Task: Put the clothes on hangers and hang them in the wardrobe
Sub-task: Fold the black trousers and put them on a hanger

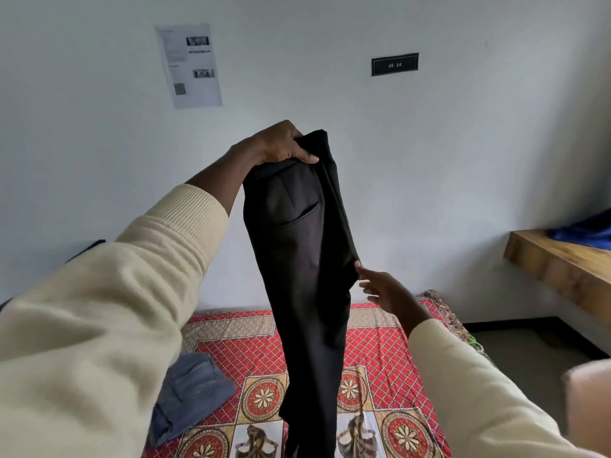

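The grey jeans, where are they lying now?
In the head view, the grey jeans lie at lower left on the patterned bedspread, left of the hanging black trousers.

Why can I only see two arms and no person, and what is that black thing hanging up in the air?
The camera sits on the person's head, looking forward and down, so you see only their arms. The left hand has a grip on the top of black trousers, holding them up. The right hand reaches out with straight fingers and touches their edge. Below is a bed with a red patterned cover, and grey-blue jeans lie on it. No hanger or wardrobe shows here.
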`<state>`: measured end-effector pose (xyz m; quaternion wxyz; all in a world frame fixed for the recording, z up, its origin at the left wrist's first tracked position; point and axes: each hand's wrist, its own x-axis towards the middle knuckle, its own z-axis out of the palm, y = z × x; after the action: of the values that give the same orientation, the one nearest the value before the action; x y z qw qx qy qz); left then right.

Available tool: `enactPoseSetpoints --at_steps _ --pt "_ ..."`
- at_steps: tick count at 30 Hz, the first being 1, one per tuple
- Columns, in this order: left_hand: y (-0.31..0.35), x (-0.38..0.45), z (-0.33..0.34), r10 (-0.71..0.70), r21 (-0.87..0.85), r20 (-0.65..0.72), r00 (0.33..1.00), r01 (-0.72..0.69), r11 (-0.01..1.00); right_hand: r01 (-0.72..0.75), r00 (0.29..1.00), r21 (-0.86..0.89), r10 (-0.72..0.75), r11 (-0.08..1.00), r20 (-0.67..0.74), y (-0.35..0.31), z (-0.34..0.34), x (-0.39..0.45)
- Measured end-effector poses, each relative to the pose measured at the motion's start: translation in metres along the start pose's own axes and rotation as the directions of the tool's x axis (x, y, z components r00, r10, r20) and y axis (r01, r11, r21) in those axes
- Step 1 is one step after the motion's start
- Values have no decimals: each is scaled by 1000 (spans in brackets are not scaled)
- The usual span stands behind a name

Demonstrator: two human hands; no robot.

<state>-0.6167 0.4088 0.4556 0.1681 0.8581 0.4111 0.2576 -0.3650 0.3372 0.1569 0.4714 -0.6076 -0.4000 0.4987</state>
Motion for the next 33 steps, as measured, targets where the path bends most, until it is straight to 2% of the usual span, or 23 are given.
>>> enactPoseSetpoints --at_steps 2,8,9,11,14,16,19,22,28,31,33 --pt "-1 -2 -6 -1 -15 4 1000 1 1000 31 999 48 -33 998 37 -10 8 -1" --pt "-7 -14 -29 -14 -41 -19 1000 13 999 212 961 34 -215 977 177 -37 34 4" --pt "-9 -16 -34 -23 -44 -20 1000 22 999 238 959 28 -239 971 155 -38 35 9" --pt "-16 -22 -43 -44 -39 -29 999 43 998 278 960 30 -279 960 23 -42 33 19" --pt "-38 -32 -55 -89 -47 -69 994 86 995 328 934 169 -293 929 -202 -58 18 24" --pt "-61 -39 -54 -127 -59 -118 985 120 991 360 909 186 -299 914 -290 -73 9 25" --pt "-89 -48 -30 -170 -76 -201 965 158 985 394 858 43 -350 918 -375 -89 -2 25" --pt "-107 -54 11 -176 -36 -237 955 172 984 366 832 -139 -391 920 -394 -84 -15 24" --pt "-120 -64 112 -228 -124 -181 957 208 970 217 858 -322 -337 921 -387 -31 -67 35" --pt "-137 -69 167 -287 -264 -144 947 243 934 129 887 -423 -295 897 -356 -23 -98 50" --pt "-154 -79 201 -364 -380 -113 924 298 876 74 915 -502 -259 861 -310 -25 -108 65"
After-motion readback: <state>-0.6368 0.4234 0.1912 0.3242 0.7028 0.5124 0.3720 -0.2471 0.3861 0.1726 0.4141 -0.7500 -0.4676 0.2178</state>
